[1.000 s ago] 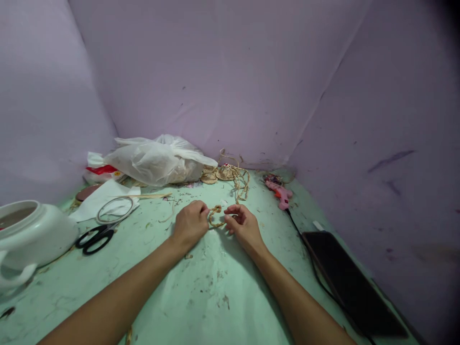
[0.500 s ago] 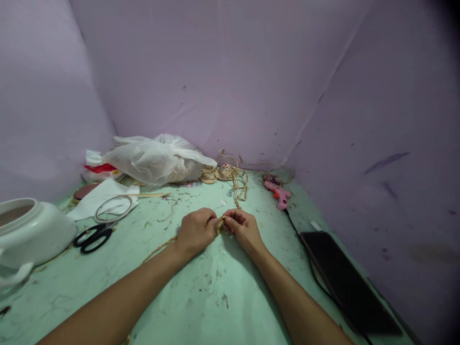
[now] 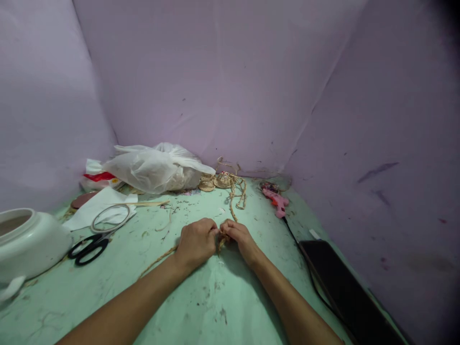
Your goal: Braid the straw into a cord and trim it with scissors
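Observation:
Over the middle of the green tabletop, my left hand (image 3: 199, 241) and my right hand (image 3: 240, 237) meet, thumbs and fingers pinched. Between them is a short bunched piece of tan braided cord (image 3: 223, 240); its exact shape is partly hidden by the fingers. One strand of braided cord (image 3: 158, 260) runs out from behind my left wrist toward the lower left. Another length (image 3: 233, 206) trails from beyond my right hand back to the small woven straw pieces (image 3: 223, 180) near the wall.
A white pot (image 3: 34, 244), black-handled scissors (image 3: 89, 249), a ring of cord (image 3: 110, 218) and white paper (image 3: 97, 211) lie left. Behind is a white plastic bag (image 3: 154, 170). At right are a pink glue gun (image 3: 276, 201) with its cable and a dark flat device (image 3: 345, 287).
The view has tilted slightly, so everything sits a little lower. My fingers have shifted on the cord, the right hand's fingertips now curled more over it.

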`<control>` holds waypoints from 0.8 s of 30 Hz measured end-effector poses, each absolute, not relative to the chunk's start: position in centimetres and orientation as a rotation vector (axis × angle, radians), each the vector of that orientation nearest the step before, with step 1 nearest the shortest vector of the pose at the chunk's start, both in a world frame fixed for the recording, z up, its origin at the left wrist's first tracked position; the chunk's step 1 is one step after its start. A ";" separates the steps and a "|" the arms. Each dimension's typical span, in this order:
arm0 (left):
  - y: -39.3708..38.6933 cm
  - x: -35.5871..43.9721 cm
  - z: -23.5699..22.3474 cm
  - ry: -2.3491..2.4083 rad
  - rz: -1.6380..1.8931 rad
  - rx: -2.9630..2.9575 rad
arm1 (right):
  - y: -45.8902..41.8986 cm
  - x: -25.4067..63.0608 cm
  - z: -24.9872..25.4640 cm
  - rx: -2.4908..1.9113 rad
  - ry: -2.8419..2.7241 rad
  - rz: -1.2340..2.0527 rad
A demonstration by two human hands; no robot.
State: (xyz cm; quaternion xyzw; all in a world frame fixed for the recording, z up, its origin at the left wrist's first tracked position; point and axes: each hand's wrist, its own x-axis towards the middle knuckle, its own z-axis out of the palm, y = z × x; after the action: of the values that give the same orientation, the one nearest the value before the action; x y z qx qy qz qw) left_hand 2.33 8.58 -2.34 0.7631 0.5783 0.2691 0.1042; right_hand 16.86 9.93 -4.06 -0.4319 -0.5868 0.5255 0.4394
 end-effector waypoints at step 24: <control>10.3 1.0 -2.7 1.862 0.730 1.994 | 10.6 17.7 -2.3 -1.552 -1.650 0.764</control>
State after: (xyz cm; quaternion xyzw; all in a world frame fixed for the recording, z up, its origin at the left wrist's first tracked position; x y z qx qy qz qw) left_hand 1.00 10.32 -2.71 0.6972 0.6510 0.2554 0.1580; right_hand 17.73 10.61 -2.26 -0.6041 -0.6420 0.2973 0.3668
